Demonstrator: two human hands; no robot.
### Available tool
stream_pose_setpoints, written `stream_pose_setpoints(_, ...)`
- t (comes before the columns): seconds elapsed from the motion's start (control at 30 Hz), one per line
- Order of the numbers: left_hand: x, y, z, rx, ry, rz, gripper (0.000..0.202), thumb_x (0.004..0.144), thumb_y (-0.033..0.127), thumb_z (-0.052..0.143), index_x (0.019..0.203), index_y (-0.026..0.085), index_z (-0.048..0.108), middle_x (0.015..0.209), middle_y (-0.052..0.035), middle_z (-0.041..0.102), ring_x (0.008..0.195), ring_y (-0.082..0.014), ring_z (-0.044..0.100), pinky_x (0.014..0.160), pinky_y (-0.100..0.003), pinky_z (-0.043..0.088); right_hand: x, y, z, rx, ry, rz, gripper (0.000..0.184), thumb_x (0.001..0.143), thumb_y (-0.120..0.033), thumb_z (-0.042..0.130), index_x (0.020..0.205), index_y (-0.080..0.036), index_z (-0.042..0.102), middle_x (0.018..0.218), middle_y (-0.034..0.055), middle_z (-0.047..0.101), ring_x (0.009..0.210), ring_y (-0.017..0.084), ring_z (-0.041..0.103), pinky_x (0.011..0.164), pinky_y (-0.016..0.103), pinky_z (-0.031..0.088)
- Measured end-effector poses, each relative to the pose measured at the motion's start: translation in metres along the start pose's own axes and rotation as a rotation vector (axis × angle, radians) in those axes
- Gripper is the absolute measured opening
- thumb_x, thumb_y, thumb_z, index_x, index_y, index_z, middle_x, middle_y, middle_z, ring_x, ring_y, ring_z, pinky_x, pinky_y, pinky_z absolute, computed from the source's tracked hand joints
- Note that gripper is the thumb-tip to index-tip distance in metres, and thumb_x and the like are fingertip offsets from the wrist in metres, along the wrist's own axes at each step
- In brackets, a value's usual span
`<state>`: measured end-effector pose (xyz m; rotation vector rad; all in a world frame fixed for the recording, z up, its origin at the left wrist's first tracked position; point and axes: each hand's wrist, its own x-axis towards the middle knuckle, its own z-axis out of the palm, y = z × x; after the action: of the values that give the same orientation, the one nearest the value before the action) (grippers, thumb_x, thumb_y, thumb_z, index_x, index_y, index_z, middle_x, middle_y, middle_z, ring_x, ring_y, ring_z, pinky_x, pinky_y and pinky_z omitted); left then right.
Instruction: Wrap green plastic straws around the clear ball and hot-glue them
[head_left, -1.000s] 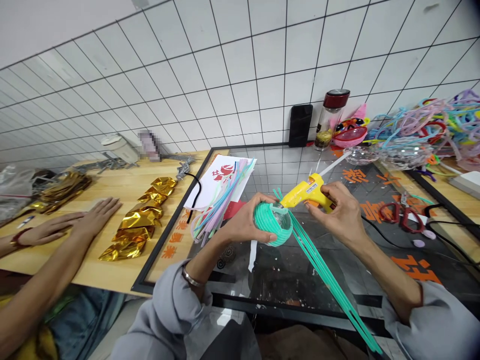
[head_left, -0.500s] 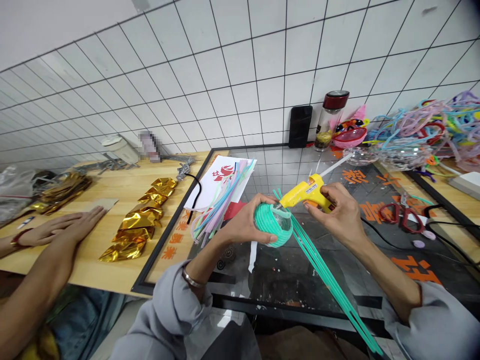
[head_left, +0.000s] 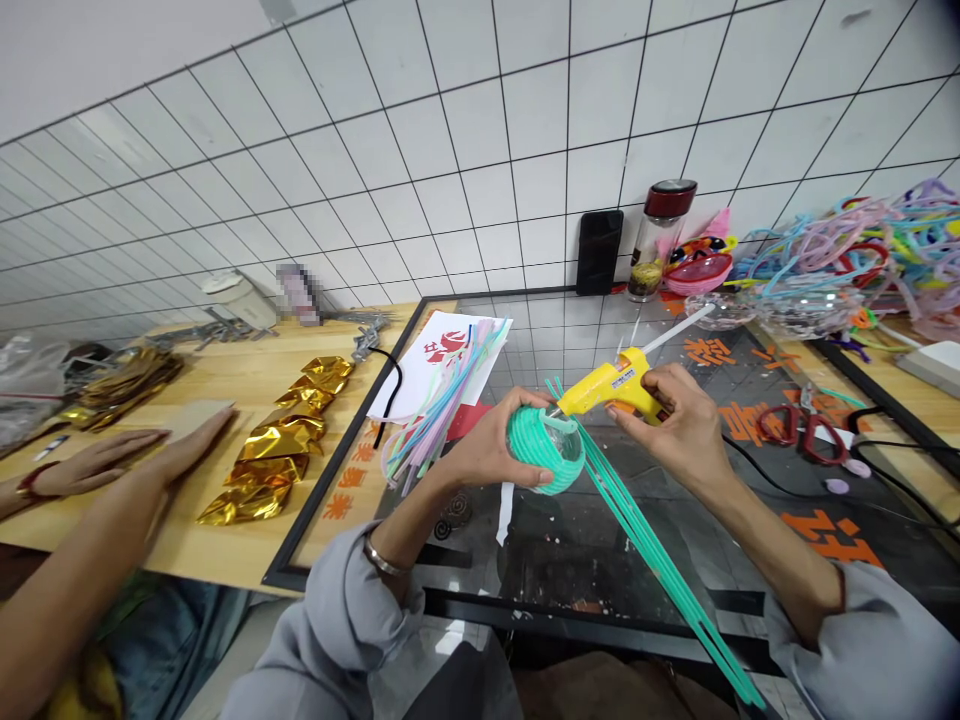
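Note:
My left hand (head_left: 499, 440) is wrapped round a clear ball (head_left: 546, 455) covered in rows of green strips. In my right hand (head_left: 679, 420) is a yellow hot glue gun (head_left: 609, 385), gripped by its handle, with a white glue stick (head_left: 679, 325) poking out of the back. The gun's metal nozzle is at the ball's upper opening; whether it touches cannot be made out. A bundle of long green strips (head_left: 652, 550) runs from behind the ball down to the right, past the table's front edge.
Pastel strips (head_left: 450, 410) lie on white paper (head_left: 409, 365) to the left. Red-handled scissors (head_left: 802, 435) and black cords are at right. A glass bottle (head_left: 660, 240) and phone (head_left: 598, 252) stand by the wall. A co-worker's hands (head_left: 187, 445) rest near gold foil (head_left: 277, 450).
The co-worker's nearer hand has shifted forward and to the right, apart from the other hand. My hands, the glue gun and the ball are almost where they were.

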<state>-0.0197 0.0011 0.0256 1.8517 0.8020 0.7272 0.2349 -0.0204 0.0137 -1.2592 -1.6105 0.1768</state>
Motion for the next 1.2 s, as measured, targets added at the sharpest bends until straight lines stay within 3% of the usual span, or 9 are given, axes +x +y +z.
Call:
stream_pose_setpoints(0.8, -0.0002, 0.0012, 0.0001, -0.032, -0.009, 0.01, 0.072, 0.054, 0.034, 0.091, 0.113, 0.021, 0.052, 0.138, -0.0134, 0.056, 0.134, -0.0354, 0.051, 0.114, -0.051, 0.037, 0.0012, 0.0006, -0.0029, 0.03, -0.037, -0.071, 0.02, 0.075, -0.027, 0.075, 0.08, -0.021, 0.056, 0.077, -0.0004, 0.052, 0.064, 0.015, 0.05, 0.055, 0.029, 0.039)
stream_pose_setpoints(1.2, 0.0, 0.0005, -0.0002, -0.034, -0.007, 0.011, 0.073, 0.053, 0.033, 0.091, 0.113, 0.021, 0.051, 0.137, -0.0132, 0.056, 0.133, -0.0346, 0.052, 0.113, -0.048, 0.038, 0.0003, 0.0008, -0.001, 0.012, 0.005, -0.044, 0.021, 0.074, -0.03, 0.076, 0.078, -0.022, 0.057, 0.076, -0.0009, 0.05, 0.064, 0.015, 0.049, 0.055, 0.029, 0.037)
